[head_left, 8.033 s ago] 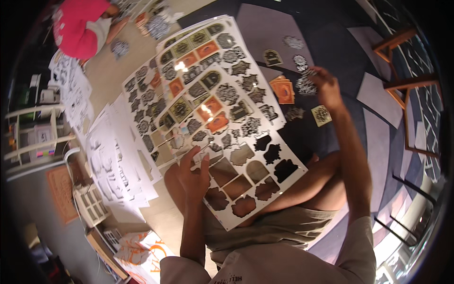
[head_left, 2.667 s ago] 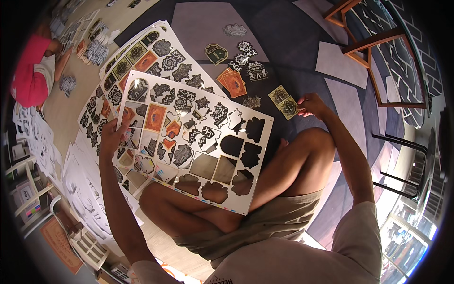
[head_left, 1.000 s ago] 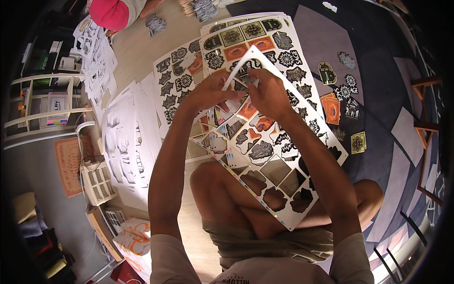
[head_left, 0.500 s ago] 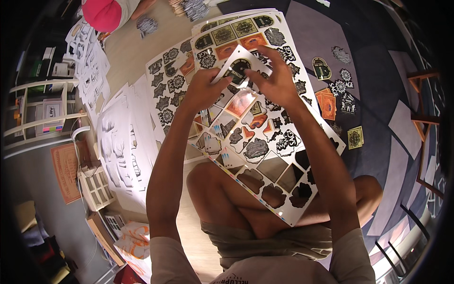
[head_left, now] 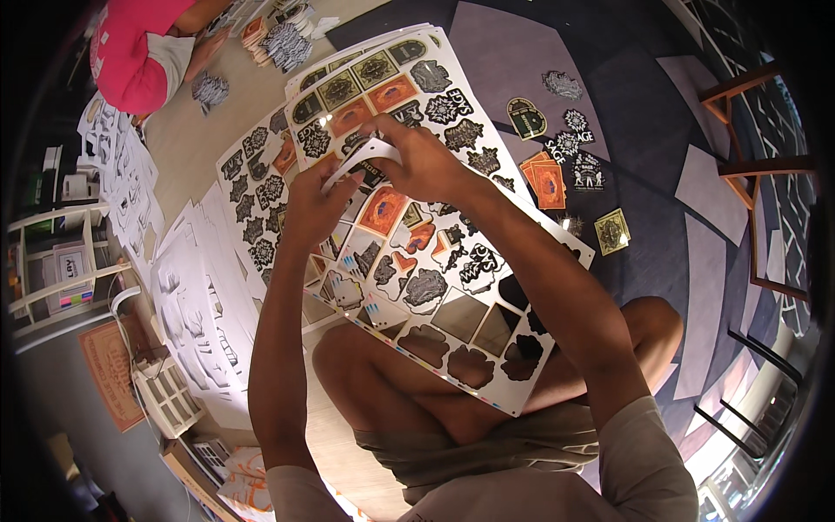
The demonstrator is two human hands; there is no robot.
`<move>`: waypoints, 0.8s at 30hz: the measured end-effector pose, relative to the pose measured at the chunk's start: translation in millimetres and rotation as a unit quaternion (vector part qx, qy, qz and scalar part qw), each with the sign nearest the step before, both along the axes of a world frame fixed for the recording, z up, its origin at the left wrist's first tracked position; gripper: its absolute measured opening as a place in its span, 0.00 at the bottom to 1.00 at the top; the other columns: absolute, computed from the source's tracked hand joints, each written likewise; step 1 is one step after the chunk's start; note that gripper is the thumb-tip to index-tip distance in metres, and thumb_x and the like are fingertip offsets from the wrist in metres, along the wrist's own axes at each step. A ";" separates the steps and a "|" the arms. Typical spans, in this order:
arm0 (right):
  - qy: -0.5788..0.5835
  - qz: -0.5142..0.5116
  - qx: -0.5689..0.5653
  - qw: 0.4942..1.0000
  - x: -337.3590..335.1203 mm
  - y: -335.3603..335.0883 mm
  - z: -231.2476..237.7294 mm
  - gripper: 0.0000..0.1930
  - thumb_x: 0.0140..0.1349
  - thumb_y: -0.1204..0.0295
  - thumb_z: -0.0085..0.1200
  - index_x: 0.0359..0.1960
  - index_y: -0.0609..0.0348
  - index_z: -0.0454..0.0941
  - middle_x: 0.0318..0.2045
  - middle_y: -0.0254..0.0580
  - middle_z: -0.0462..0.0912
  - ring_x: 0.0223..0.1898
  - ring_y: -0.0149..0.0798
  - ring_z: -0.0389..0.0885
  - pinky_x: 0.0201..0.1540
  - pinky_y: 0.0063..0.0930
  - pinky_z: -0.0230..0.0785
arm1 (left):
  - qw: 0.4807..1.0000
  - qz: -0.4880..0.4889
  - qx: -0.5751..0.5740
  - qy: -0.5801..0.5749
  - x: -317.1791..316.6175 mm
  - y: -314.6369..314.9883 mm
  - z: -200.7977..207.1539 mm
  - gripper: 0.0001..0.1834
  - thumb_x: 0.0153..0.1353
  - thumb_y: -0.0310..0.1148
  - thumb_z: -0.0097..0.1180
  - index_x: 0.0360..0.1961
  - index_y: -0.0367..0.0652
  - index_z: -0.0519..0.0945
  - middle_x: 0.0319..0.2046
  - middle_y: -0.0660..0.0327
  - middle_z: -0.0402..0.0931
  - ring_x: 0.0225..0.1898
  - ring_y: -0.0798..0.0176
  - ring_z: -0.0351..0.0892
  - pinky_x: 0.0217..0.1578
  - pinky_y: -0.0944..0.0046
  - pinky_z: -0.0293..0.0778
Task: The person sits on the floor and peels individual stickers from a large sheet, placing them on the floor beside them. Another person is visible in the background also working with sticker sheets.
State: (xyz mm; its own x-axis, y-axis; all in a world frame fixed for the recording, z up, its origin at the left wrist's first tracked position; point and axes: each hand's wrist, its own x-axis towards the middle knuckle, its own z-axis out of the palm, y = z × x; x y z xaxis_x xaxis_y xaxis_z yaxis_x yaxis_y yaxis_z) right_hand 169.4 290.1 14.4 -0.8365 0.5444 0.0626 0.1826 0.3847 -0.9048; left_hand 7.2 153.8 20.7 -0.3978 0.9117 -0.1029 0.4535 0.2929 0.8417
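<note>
A large white sheet of stickers (head_left: pixel 452 291) slants across my lap, with several shapes cut out of its near end. My left hand (head_left: pixel 317 204) pinches the sheet's far end from the left. From the right, my right hand (head_left: pixel 422 161) grips the same end, fingers curled over it. Between the hands the white corner (head_left: pixel 370 152) is bent up and mostly hides the sticker behind it. An orange rectangular sticker (head_left: pixel 383 209) lies just below my hands. Beneath is a stack of printed sticker sheets (head_left: pixel 452 74) on the floor.
Loose stickers lie on the dark carpet at right: an arch-shaped one (head_left: pixel 526 119), orange cards (head_left: pixel 546 183) and a gold card (head_left: pixel 611 231). Used white sheets (head_left: pixel 200 304) pile at left. A person in pink (head_left: pixel 139 52) sits far left near sticker stacks (head_left: pixel 285 45). Wooden legs (head_left: pixel 752 174) stand right.
The sheet's far corner, flatter before with a dark arch sticker showing, is now bent up between my hands. The view has shifted, bringing more of the person in pink into sight.
</note>
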 end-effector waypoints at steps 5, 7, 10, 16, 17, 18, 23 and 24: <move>0.090 -0.016 0.109 0.990 8.5 3.7 -6.4 0.25 0.57 0.65 0.67 0.56 0.59 0.77 0.50 0.53 0.83 0.52 0.50 0.83 0.51 0.45 0.75 | 0.999 0.027 0.006 -0.026 1.8 -2.8 3.6 0.20 0.59 0.31 0.68 0.50 0.35 0.80 0.35 0.62 0.82 0.30 0.75 0.78 0.32 0.71 0.75; 0.135 -0.033 0.108 0.985 25.6 15.5 -18.6 0.29 0.57 0.59 0.70 0.59 0.56 0.77 0.56 0.48 0.80 0.56 0.45 0.79 0.54 0.45 0.74 | 1.000 0.002 -0.009 0.007 -1.7 -5.1 1.9 0.24 0.57 0.32 0.69 0.53 0.34 0.77 0.37 0.59 0.83 0.34 0.70 0.81 0.37 0.68 0.77; 0.183 -0.180 -0.024 0.966 59.7 56.6 -44.0 0.14 0.63 0.74 0.63 0.49 0.63 0.80 0.43 0.47 0.86 0.42 0.33 0.83 0.46 0.29 0.75 | 0.993 -0.006 0.064 0.100 -9.8 -11.4 -7.5 0.30 0.55 0.32 0.70 0.58 0.34 0.74 0.41 0.55 0.82 0.40 0.61 0.82 0.44 0.62 0.77; -0.062 -0.296 0.105 0.947 141.1 128.3 -76.5 0.19 0.61 0.73 0.61 0.54 0.60 0.72 0.41 0.48 0.83 0.33 0.39 0.83 0.39 0.33 0.77 | 0.928 0.053 0.142 0.340 -6.8 -26.3 -38.8 0.24 0.53 0.37 0.69 0.47 0.37 0.76 0.44 0.50 0.75 0.47 0.45 0.76 0.49 0.47 0.72; -0.075 -0.313 0.130 0.938 147.2 126.4 -75.5 0.22 0.60 0.72 0.63 0.54 0.59 0.72 0.40 0.51 0.84 0.30 0.43 0.84 0.38 0.35 0.76 | 0.942 0.048 0.097 0.317 0.6 -26.6 -45.4 0.25 0.53 0.40 0.70 0.46 0.37 0.76 0.41 0.50 0.76 0.44 0.46 0.77 0.47 0.49 0.73; -0.104 -0.328 0.216 0.914 149.1 120.8 -73.4 0.24 0.58 0.71 0.65 0.55 0.58 0.70 0.44 0.52 0.81 0.36 0.46 0.82 0.41 0.41 0.75 | 0.954 0.043 0.051 0.292 10.3 -27.5 -52.3 0.26 0.52 0.42 0.71 0.46 0.37 0.76 0.39 0.51 0.78 0.40 0.47 0.79 0.44 0.50 0.75; 0.015 -0.266 0.303 0.915 121.9 65.5 -54.7 0.20 0.57 0.75 0.64 0.51 0.63 0.73 0.41 0.54 0.78 0.44 0.55 0.78 0.45 0.45 0.72 | 0.935 0.057 -0.060 0.345 42.4 -25.6 -75.6 0.33 0.47 0.55 0.73 0.40 0.38 0.77 0.32 0.55 0.80 0.33 0.53 0.82 0.36 0.54 0.76; 0.030 -0.248 0.282 0.926 113.5 47.5 -53.9 0.19 0.57 0.76 0.63 0.50 0.63 0.73 0.41 0.54 0.78 0.44 0.56 0.78 0.45 0.45 0.72 | 0.944 0.063 -0.078 0.313 42.6 -24.6 -77.2 0.33 0.45 0.56 0.74 0.38 0.37 0.77 0.30 0.55 0.80 0.32 0.54 0.82 0.35 0.54 0.76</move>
